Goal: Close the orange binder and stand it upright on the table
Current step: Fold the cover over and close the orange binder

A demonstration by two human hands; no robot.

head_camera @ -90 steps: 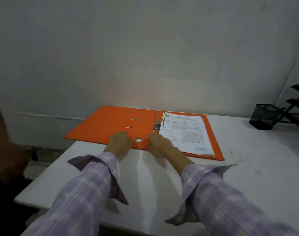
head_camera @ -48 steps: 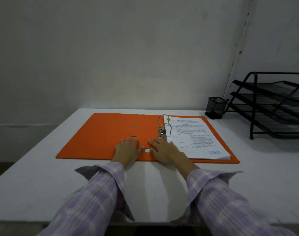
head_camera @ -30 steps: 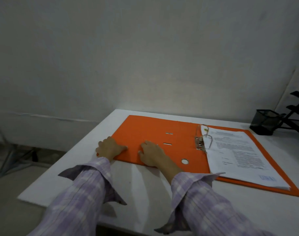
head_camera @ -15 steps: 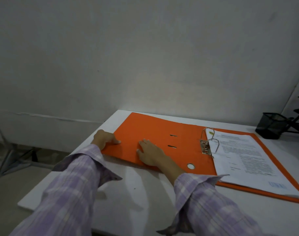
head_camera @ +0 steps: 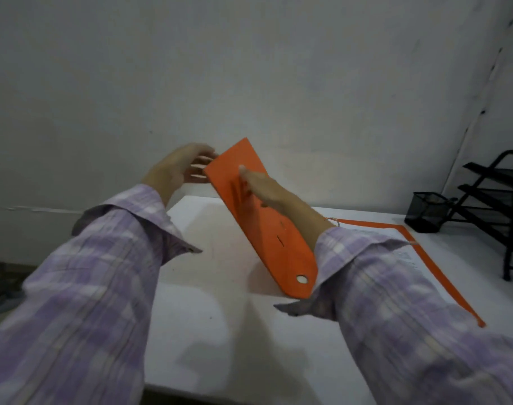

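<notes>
The orange binder [head_camera: 267,235] lies on the white table [head_camera: 214,323] with its left cover raised steeply, seen nearly edge-on. My left hand [head_camera: 180,168] holds the cover's upper left edge, fingers behind it. My right hand [head_camera: 264,187] lies flat against the cover's inner face, fingers spread. The binder's right half stays flat on the table, its orange border [head_camera: 433,264] showing around a stack of printed paper [head_camera: 401,252]. My right sleeve hides the ring mechanism and most of the paper.
A black mesh pen cup [head_camera: 427,211] stands at the back right, beside a black tiered wire tray rack [head_camera: 500,206]. A pale wall rises right behind the table. The table's left edge drops off near the raised cover.
The left cover, flat on the table half a second ago, now stands steeply raised. My left hand has risen with its edge, and my right hand has come up against its inner face.
</notes>
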